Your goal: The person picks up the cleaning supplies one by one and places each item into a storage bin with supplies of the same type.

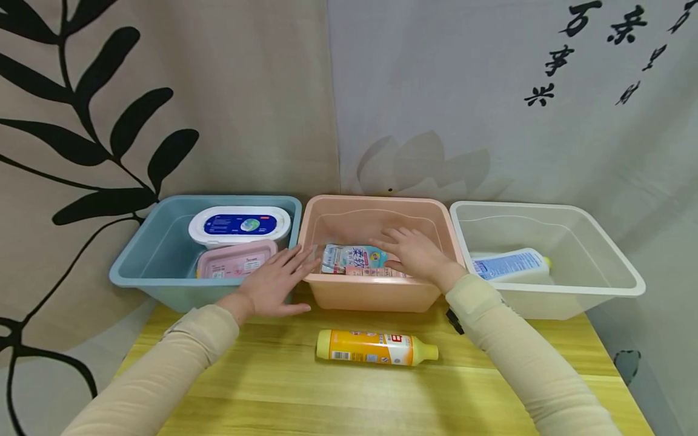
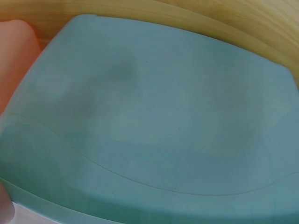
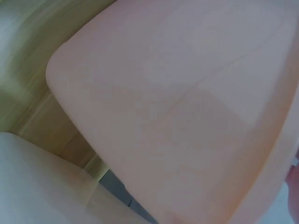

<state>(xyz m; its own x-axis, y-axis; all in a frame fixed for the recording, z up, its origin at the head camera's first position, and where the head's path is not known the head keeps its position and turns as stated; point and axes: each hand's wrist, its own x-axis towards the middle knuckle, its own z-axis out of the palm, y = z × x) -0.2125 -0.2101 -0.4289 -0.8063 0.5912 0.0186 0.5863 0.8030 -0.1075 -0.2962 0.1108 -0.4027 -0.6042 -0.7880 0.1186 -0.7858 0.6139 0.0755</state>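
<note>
My left hand (image 1: 275, 281) spreads its fingers over the front right corner of the blue bin (image 1: 191, 295), fingertips reaching toward the pink bin (image 1: 376, 295). Over the pink bin my right hand (image 1: 417, 254) is stretched out, fingers spread above its contents, nothing gripped. Inside lie a blue-and-white packet (image 1: 354, 257) and a pinkish one (image 1: 371, 272), partly hidden by the front rim. A yellow bottle (image 1: 371, 348) lies on its side in front. The left wrist view is filled by the blue bin's wall (image 2: 163, 107), the right wrist view by the pink bin's wall (image 3: 177, 116).
The blue bin contains a white oval tub (image 1: 240, 224) with a blue label and a pink box (image 1: 234, 262). At right, a white bin (image 1: 545, 307) holds a white bottle (image 1: 512, 266) lying down. All three bins stand in a row on a wooden table (image 1: 272, 387) before a curtain.
</note>
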